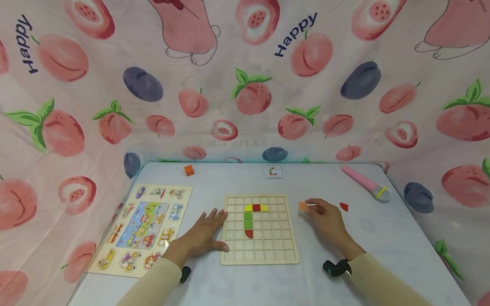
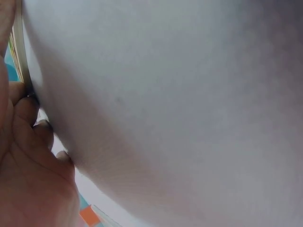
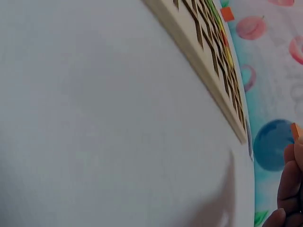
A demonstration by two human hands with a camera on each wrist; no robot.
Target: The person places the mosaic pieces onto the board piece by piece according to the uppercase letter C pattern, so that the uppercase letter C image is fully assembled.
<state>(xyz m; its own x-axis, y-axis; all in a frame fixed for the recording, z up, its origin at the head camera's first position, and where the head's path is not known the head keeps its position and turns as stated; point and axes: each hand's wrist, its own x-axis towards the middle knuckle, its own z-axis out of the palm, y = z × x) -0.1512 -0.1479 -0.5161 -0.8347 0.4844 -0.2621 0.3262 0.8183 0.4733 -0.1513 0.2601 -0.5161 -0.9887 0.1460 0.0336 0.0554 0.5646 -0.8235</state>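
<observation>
A square wooden grid board [image 1: 260,259] lies in the middle of the table in the head view. Along its upper-left cells sit a dark red square [image 1: 256,208] with yellow pieces [image 1: 264,208] on both sides, green squares [image 1: 248,220] below, and a red rounded piece [image 1: 249,233] at the bottom. My left hand [image 1: 200,233], fingers spread, rests against the board's left edge. To the right of the board, my right hand [image 1: 325,216] pinches an orange square tile [image 1: 303,206] between thumb and fingertips. A loose red piece [image 1: 344,206] lies just beyond that hand.
An orange cube [image 1: 189,170] and a small pattern card [image 1: 273,172] lie near the back edge. At the back right is a pink toy microphone [image 1: 365,182]. A wooden picture puzzle [image 1: 180,208] takes up the left side. Fruit-printed cloth [image 1: 245,123] hangs behind the table.
</observation>
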